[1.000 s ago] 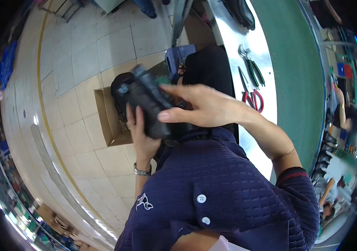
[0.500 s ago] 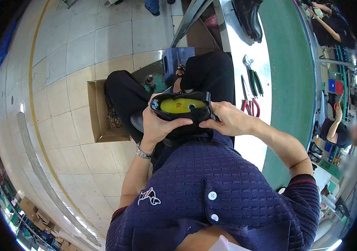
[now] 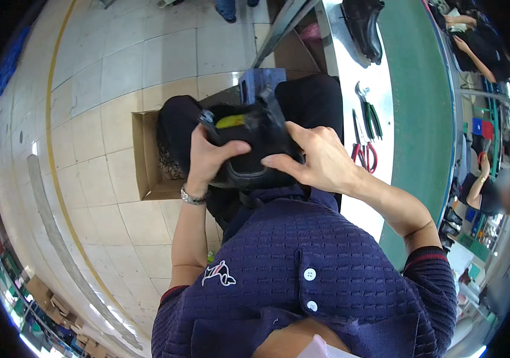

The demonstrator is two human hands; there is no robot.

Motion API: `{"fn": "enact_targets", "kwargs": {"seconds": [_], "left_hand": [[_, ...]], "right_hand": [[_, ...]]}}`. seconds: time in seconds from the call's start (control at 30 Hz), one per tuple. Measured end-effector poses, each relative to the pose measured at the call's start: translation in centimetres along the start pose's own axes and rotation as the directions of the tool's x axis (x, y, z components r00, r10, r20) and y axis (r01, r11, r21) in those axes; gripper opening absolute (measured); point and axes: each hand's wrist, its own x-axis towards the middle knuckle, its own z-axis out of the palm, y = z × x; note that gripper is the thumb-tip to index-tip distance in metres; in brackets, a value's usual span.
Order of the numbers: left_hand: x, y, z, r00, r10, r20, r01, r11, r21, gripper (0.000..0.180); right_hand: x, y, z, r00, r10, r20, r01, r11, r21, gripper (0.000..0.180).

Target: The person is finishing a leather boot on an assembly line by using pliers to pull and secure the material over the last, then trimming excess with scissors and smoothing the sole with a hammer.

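Observation:
A black boot [image 3: 261, 140] is held above my lap between both hands, its opening tilted away from me and blurred by motion. Inside it shows part of a yellow-green shoe last [image 3: 231, 122]. My left hand [image 3: 212, 156] grips the boot's left side, thumb across the near face and fingers hidden behind. My right hand [image 3: 317, 149] grips the right side, with its thumb pointing inward on the leather.
To the right, a metal-topped bench [image 3: 356, 203] bears green-handled pincers [image 3: 372, 113], a red-handled cutting tool [image 3: 363, 146] and another black boot [image 3: 363, 30]. A cardboard box [image 3: 139, 158] stands left of my legs. Beyond my knees is a blue plastic crate [image 3: 261, 77].
The boot has tipped, so less of the yellow-green last shows and more of the black upper faces me. Both hands have turned with it and spread slightly.

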Motion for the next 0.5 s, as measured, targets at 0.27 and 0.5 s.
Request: {"fn": "enact_targets", "kwargs": {"seconds": [0.27, 0.5], "left_hand": [[-4.3, 4.8, -4.1, 0.943, 0.313, -0.116, -0.29, 0.94, 0.181, 0.075], [-10.5, 6.2, -0.6, 0.885, 0.435, -0.166, -0.278, 0.778, 0.563, 0.105]], "right_hand": [[1.3, -2.5, 3.8, 0.819, -0.561, -0.122, 0.556, 0.828, -0.074, 0.093], [3.2, -2.6, 3.5, 0.793, -0.609, -0.025, 0.605, 0.783, 0.142, 0.08]]}}
